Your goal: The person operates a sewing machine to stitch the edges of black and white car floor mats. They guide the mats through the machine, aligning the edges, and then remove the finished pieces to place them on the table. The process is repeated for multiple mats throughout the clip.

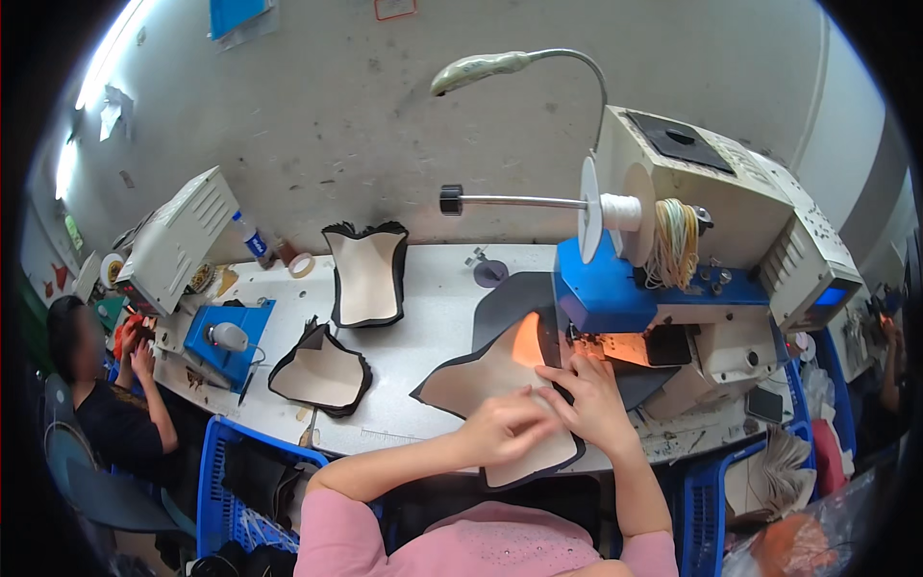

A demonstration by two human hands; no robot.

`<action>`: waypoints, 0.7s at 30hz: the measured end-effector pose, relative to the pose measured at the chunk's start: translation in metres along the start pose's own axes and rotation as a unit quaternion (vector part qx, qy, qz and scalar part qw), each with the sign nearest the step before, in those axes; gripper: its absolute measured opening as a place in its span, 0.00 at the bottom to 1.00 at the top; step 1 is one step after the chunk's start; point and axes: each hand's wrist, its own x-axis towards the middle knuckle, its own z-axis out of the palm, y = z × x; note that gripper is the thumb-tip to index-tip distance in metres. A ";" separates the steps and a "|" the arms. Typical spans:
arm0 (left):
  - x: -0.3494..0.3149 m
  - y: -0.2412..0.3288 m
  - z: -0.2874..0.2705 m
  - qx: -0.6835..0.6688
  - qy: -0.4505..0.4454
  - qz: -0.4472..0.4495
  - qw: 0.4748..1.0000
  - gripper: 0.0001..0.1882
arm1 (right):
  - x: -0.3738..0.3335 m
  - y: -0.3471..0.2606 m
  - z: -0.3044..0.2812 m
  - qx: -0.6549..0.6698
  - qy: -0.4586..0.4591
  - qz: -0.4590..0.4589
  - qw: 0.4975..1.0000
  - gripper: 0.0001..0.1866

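Note:
A beige panel with black edges (471, 383) lies across the front of a blue and white sewing machine (606, 293), partly under both hands. Fingers outstretched, my right hand (588, 402) rests flat on the panel just before the needle area, which glows orange under the machine's lamp. My left hand (508, 425) is over the panel's middle, close to my right wrist. Its fingers are loosely bent and apart, and I see nothing in them. A dark grey sheet (514, 298) sits behind the panel. Whatever lies beneath my right fingertips is hidden.
Left on the white table are two stacks of similar panels, one tall (369, 279) and one short (320, 373). Blue crates (216, 481) flank me. A thread spool (620, 212) and a bent lamp (481, 69) hang above. Another person (120, 413) works at far left.

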 end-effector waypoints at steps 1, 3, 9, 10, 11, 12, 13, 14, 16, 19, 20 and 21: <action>0.004 -0.003 -0.001 0.123 0.055 0.054 0.989 0.07 | -0.004 0.001 -0.002 0.006 0.002 0.004 1.000 0.13; 0.012 -0.004 -0.001 0.306 0.115 0.096 0.940 0.14 | -0.011 0.001 -0.006 0.018 0.004 0.010 1.000 0.12; 0.021 0.002 0.009 0.451 0.044 0.074 0.889 0.21 | -0.022 0.016 -0.011 0.098 0.058 0.047 0.992 0.15; 0.024 0.003 0.012 0.458 0.039 0.079 0.884 0.21 | -0.020 0.017 -0.010 0.101 0.067 0.086 0.989 0.15; 0.026 0.004 0.016 0.466 0.034 0.085 0.880 0.21 | -0.017 0.017 -0.007 0.103 0.075 0.124 0.984 0.15; 0.028 0.005 0.020 0.473 0.029 0.090 0.876 0.21 | -0.015 0.016 -0.006 0.105 0.082 0.162 0.978 0.14; 0.030 0.005 0.023 0.477 0.031 0.093 0.874 0.21 | -0.011 0.013 -0.008 0.082 0.061 0.181 0.978 0.15; 0.032 0.006 0.025 0.480 0.033 0.096 0.872 0.20 | -0.011 0.014 -0.006 0.059 0.067 0.179 0.980 0.15; 0.034 0.006 0.028 0.486 0.034 0.099 0.868 0.20 | -0.010 0.018 0.000 0.014 0.077 0.175 0.981 0.15; 0.036 0.004 0.029 0.489 0.035 0.100 0.866 0.20 | -0.011 0.020 0.002 0.016 0.073 0.178 0.981 0.16; 0.036 0.005 0.028 0.488 0.036 0.100 0.867 0.20 | -0.011 0.021 0.002 0.022 0.070 0.177 0.982 0.16; 0.037 0.005 0.027 0.486 0.037 0.100 0.867 0.20 | -0.010 0.022 0.001 0.029 0.067 0.176 0.982 0.16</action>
